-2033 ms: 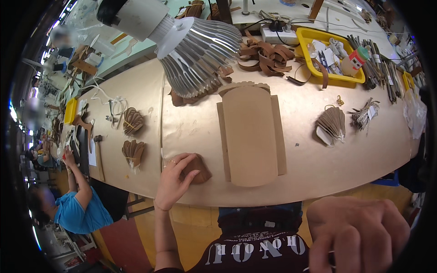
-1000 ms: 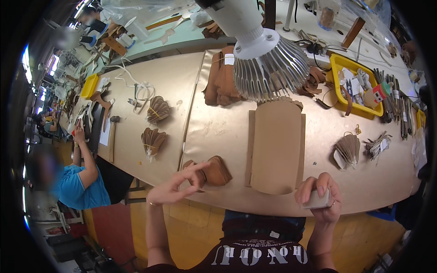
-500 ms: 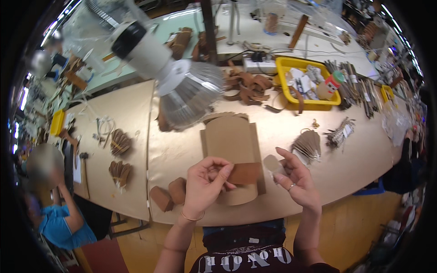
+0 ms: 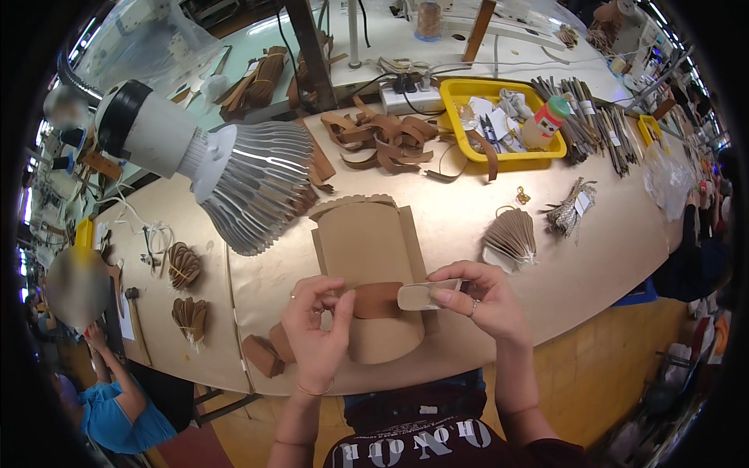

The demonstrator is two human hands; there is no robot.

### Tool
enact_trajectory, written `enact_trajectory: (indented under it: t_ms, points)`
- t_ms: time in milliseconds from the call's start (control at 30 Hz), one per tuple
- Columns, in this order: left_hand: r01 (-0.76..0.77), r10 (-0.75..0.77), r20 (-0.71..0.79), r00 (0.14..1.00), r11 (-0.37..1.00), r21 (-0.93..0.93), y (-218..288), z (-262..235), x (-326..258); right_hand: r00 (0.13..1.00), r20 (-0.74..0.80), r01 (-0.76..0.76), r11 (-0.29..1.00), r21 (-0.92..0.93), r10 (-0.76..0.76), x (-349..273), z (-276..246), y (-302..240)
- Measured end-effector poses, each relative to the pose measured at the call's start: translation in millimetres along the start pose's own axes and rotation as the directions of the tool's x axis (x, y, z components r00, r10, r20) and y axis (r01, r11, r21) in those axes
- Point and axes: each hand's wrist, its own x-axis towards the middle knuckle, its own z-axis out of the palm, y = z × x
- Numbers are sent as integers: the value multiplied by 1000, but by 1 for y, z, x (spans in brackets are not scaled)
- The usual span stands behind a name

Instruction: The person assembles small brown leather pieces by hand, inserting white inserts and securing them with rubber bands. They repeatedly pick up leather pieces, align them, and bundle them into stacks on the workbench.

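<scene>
A brown leather strip (image 4: 378, 301) lies over the front part of a curved tan cardboard form (image 4: 360, 238). My left hand (image 4: 316, 318) is at the strip's left end, thumb against its edge and fingers apart, without a visible grip. Between thumb and fingers, my right hand (image 4: 477, 295) pinches a flat beige piece with a rounded end (image 4: 417, 296). That rounded end overlaps the right end of the strip. Beside my left wrist sit small brown leather blocks (image 4: 262, 356), partly hidden by the hand.
A large metal-shaded lamp (image 4: 250, 175) leans over the table's left side. Behind the form are curled leather strips (image 4: 382, 140) and a yellow tray (image 4: 503, 161) with a bottle. Fanned brown pieces (image 4: 511, 234) lie to the right. A co-worker in a blue top (image 4: 129, 417) sits at far left.
My right hand has moved left, bringing the beige piece onto the strip's right end. My left hand has shifted left and its fingers have loosened from the strip. The view has shifted.
</scene>
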Motion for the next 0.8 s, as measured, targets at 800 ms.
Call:
enact_trajectory:
  t_ms: [800]
  points:
    - [-316,257,184,949,792,522,-1,-7,-52,951,-268,227,932,284,-151,-3,12,-6]
